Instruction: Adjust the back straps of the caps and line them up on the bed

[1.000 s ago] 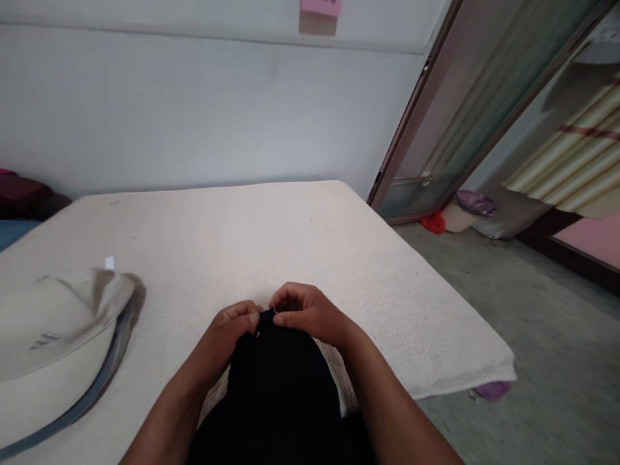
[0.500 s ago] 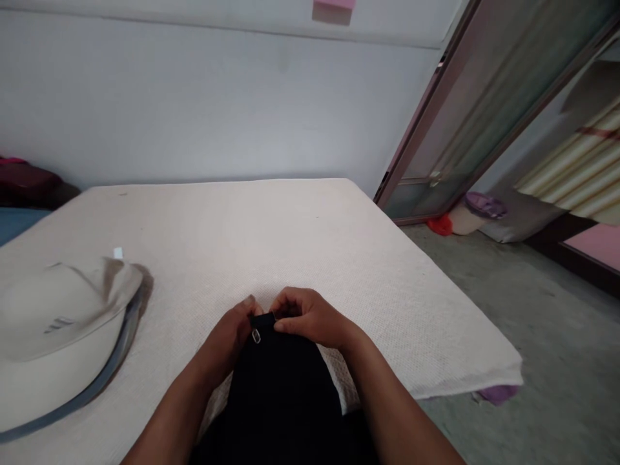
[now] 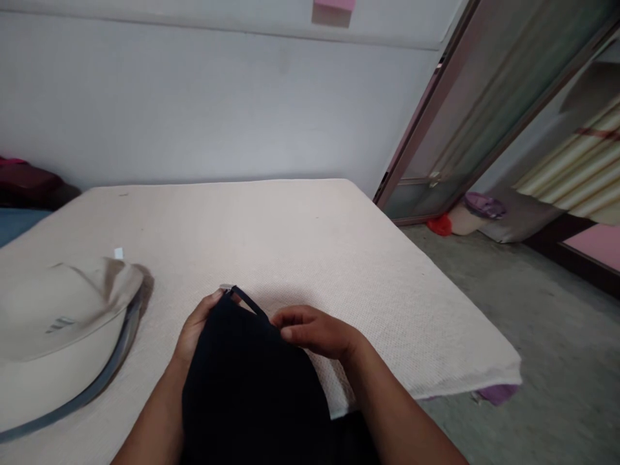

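A black cap (image 3: 247,387) fills the lower middle of the view, its strap end pointing away from me. A narrow black strap (image 3: 249,301) with a small metal buckle (image 3: 227,287) spans a gap at its far end. My left hand (image 3: 196,326) grips the cap's left side near the buckle, its fingers partly hidden behind the cloth. With thumb and bent fingers, my right hand (image 3: 314,330) pinches the other end of the strap at the cap's edge. Left of my hands, a stack of beige brimmed hats (image 3: 58,329) lies on the white bed cover (image 3: 271,226).
A pale wall (image 3: 217,110) stands behind the bed. To the right are a sliding glass door (image 3: 450,129), a bin with a purple liner (image 3: 477,210), a striped curtain (image 3: 581,168) and grey floor (image 3: 547,310). A dark red bag (image 3: 29,179) sits at far left.
My left hand has moved left with the buckle side of the cap, spreading the strap. My right hand has shifted slightly down and right. The hats have not moved.
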The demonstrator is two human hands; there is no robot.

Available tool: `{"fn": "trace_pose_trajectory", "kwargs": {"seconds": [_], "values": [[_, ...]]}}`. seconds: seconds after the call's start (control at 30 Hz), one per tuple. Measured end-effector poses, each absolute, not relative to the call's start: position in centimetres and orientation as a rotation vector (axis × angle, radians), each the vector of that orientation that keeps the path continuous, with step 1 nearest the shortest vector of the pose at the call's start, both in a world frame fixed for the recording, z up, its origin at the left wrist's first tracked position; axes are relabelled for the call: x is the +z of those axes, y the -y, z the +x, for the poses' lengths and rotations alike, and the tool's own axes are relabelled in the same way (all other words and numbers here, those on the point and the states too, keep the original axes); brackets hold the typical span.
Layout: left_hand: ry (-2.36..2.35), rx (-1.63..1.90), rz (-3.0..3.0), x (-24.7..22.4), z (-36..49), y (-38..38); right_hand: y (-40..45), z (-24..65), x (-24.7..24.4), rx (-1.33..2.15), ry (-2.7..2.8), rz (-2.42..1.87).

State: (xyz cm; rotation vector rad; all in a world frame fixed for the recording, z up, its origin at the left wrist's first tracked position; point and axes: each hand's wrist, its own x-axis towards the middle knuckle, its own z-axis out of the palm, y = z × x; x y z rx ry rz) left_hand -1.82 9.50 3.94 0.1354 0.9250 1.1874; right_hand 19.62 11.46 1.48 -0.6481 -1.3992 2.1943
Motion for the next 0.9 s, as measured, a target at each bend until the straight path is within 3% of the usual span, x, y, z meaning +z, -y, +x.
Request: {"fn": "trace_pose_trajectory", "kwargs": {"seconds": [0.13,0.37,0.6,0.77,0.9], "values": [[-0.921,1.184,0.087,3.3,-2.2,-9.6,-10.9,19.9,1.3,2.296,1.117,-0.571],[-1.006,0.952,0.568,3.7,-0.1,-8.8,-12.4,21.2,2.7,1.851,0.784,-0.723],[-1.010,1.235,0.640,2.7,-0.9,-9.8,-13.8,20.8,2.5,1.584,1.149,-0.953],[-1.072,1.238,0.677,2.2,-1.1,-10.7,-15.2,20.8,0.1,1.247,1.408,-1.245],[-1.070,1.255,0.677,2.1,-0.6,-10.8,-15.0,20.9,1.2,0.985,1.419,-1.291]]}}
